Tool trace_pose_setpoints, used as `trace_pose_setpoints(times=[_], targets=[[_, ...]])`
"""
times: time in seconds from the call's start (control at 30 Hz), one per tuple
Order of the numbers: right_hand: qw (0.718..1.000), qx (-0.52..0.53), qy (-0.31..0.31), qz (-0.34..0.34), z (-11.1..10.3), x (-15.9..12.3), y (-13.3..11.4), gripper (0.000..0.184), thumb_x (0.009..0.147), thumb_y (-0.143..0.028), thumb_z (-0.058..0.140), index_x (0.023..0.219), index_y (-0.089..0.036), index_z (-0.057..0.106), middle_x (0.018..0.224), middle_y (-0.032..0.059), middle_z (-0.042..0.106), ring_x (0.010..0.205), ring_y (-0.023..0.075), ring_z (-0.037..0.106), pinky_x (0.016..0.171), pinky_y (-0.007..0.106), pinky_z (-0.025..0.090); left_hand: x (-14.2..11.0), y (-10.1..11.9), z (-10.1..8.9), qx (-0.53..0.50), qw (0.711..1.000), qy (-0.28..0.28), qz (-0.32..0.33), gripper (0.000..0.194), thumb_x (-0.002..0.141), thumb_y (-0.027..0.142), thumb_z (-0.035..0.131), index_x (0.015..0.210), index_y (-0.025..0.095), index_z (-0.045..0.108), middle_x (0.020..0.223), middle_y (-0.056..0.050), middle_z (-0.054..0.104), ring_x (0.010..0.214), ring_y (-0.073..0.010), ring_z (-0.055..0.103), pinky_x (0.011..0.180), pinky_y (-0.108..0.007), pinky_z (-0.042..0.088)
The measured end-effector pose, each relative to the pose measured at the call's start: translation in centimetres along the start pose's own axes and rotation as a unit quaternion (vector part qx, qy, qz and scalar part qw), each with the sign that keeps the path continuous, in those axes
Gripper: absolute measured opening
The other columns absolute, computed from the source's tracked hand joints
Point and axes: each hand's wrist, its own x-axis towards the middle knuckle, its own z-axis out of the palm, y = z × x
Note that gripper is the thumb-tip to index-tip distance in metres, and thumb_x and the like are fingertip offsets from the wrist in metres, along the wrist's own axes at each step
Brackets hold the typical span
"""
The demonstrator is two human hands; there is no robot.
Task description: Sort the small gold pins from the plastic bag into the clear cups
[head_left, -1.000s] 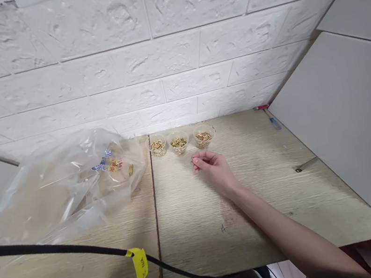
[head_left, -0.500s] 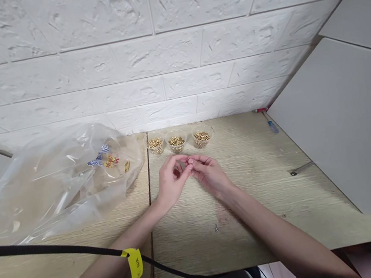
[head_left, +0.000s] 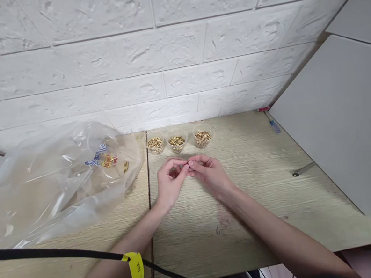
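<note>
Your left hand (head_left: 168, 182) and right hand (head_left: 209, 173) meet fingertip to fingertip, fingers pinched on something too small to identify, low over the pale wooden bench (head_left: 250, 185), just before three clear cups of brass-coloured pins (head_left: 177, 140). Crumpled clear plastic bag (head_left: 50, 180) lies left.

A: Three small clear cups in a row at the table's back edge: left cup (head_left: 155, 145), middle cup (head_left: 176, 141), right cup (head_left: 203, 135). All upright.

B: Contents?

A: Small brass-coloured pieces, each cup partly filled.

B: Anything between the fingertips?

A: Something tiny pinched where left hand (head_left: 169, 183) meets right hand (head_left: 210, 173); too small to tell.
</note>
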Motion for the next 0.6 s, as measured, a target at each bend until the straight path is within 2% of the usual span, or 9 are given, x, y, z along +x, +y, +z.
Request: trace_pose_setpoints(times=[0.23,0.37,0.47,0.6], targets=[[0.999,-0.049,-0.01,-0.011,0.07,-0.06,-0.12,0.039,0.05,-0.041,0.09,0.072,-0.016,0.071,0.065,0.001,0.067,0.063,0.0121,0.061,0.069,0.027,0.052,0.13,0.44,-0.58,0.049,0.996,-0.009,0.077,0.008,0.079,0.025,0.069,0.078,0.017,0.069,0.085,-0.004,0.061,0.072,-0.0111,0.056,0.057,-0.02,0.041],[0.991,-0.124,-0.012,-0.053,-0.12,0.03,-0.15,0.035,0.056,-0.042,0.086,0.074,-0.016,0.071,0.064,0.0002,0.064,0.058,0.0109,0.054,0.061,0.027,0.045,0.11,0.22,-0.66,0.055,0.996,-0.013,0.063,0.008,0.08,0.024,0.065,0.079,0.016,0.066,0.081,-0.003,0.062,0.071,-0.0112,0.057,0.058,-0.02,0.044],[0.966,-0.229,-0.021,-0.121,-0.4,0.03,-0.25,0.025,0.066,-0.038,0.079,0.075,-0.016,0.07,0.066,0.0005,0.063,0.061,0.012,0.053,0.062,0.027,0.042,0.08,-0.09,-0.67,0.052,0.998,-0.011,0.036,0.008,0.078,0.023,0.065,0.079,0.015,0.063,0.076,-0.002,0.064,0.068,-0.0111,0.059,0.061,-0.021,0.047],[0.912,-0.345,-0.028,-0.22,-0.72,-0.12,-0.5,0.013,0.077,-0.03,0.068,0.079,-0.017,0.071,0.075,0.0032,0.063,0.07,0.0149,0.056,0.065,0.028,0.043,0.14,-0.22,-0.8,0.04,0.999,-0.012,0.019,0.01,0.076,0.024,0.067,0.08,0.015,0.065,0.076,-0.003,0.066,0.068,-0.0119,0.061,0.062,-0.021,0.049]])
